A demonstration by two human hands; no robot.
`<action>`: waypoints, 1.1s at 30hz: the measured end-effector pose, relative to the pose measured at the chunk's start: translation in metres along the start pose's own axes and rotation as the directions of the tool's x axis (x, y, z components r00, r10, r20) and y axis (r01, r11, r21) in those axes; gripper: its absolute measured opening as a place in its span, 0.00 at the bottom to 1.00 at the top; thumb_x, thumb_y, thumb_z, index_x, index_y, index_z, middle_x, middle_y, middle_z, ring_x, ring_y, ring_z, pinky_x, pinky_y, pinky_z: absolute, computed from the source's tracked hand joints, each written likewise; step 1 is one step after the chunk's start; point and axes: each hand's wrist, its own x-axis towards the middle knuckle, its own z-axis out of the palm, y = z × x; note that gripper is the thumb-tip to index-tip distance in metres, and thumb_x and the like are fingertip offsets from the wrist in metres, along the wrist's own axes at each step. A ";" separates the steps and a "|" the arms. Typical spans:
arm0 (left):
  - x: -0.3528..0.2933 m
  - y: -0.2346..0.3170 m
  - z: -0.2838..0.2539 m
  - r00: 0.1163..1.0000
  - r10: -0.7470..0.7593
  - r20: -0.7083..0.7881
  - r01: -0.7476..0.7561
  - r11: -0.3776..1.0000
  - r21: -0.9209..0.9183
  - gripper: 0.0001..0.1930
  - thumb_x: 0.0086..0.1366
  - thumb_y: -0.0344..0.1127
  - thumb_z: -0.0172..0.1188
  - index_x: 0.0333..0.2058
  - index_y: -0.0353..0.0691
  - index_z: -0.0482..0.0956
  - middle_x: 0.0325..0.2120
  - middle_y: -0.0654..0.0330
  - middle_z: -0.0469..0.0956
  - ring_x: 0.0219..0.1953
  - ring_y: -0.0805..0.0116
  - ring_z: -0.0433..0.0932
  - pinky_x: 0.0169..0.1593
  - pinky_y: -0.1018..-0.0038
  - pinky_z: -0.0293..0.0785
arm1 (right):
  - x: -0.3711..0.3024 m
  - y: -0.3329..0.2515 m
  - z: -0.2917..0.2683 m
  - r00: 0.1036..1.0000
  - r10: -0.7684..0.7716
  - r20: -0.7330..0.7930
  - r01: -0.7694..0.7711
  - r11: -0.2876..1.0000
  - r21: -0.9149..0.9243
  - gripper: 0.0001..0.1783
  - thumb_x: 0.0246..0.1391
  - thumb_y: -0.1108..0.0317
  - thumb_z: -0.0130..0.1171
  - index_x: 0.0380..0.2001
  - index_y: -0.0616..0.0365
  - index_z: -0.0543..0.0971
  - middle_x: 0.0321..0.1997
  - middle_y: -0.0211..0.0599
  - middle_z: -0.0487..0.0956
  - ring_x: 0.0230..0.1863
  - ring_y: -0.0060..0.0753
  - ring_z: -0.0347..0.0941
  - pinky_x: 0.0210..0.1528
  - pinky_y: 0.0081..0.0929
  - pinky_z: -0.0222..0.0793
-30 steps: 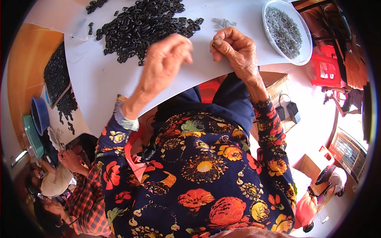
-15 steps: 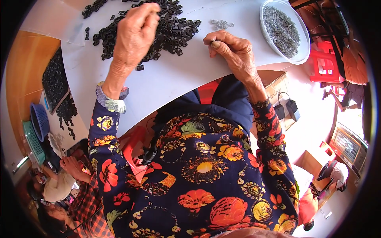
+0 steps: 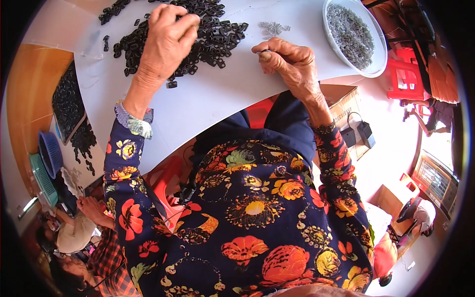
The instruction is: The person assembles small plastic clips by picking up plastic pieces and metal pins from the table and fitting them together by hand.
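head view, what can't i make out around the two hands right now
Head view, left hand: whether it holds a piece; its own back hides that.
Head view, small piece in the right hand: its full shape; the fingers cover most of it.
Head view, black pile: its far end, cut off by the upper edge.
Head view, clear pieces in the tub: single shapes, too small.

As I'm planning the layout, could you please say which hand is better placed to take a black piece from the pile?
Probably the left hand, which is over the black pile; the right hand is farther off, pinching a small dark piece.
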 end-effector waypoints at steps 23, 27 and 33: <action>-0.001 -0.019 -0.017 0.984 -0.097 0.151 0.096 0.995 0.018 0.09 0.55 0.26 0.59 0.37 0.37 0.77 0.37 0.59 0.74 0.45 0.57 0.69 0.51 0.66 0.66 | -0.003 0.001 -0.002 1.000 0.020 0.020 -0.019 0.998 -0.054 0.10 0.56 0.69 0.59 0.38 0.65 0.81 0.27 0.25 0.75 0.27 0.13 0.66 0.34 0.12 0.66; -0.009 -0.021 -0.003 0.986 -0.130 0.105 0.124 0.990 0.062 0.10 0.53 0.26 0.61 0.36 0.38 0.78 0.37 0.58 0.73 0.46 0.57 0.68 0.51 0.68 0.66 | -0.003 0.001 -0.002 1.000 0.024 0.014 -0.023 0.998 -0.057 0.10 0.57 0.69 0.59 0.38 0.65 0.81 0.28 0.26 0.75 0.27 0.13 0.66 0.35 0.12 0.66; -0.002 0.006 -0.015 0.798 -0.528 0.289 0.591 0.595 -0.545 0.08 0.62 0.32 0.59 0.38 0.39 0.80 0.33 0.65 0.77 0.36 0.70 0.74 0.41 0.78 0.69 | -0.003 -0.002 -0.001 0.999 0.025 -0.030 -0.026 0.999 -0.026 0.10 0.57 0.70 0.58 0.38 0.65 0.81 0.29 0.26 0.76 0.27 0.13 0.67 0.34 0.13 0.67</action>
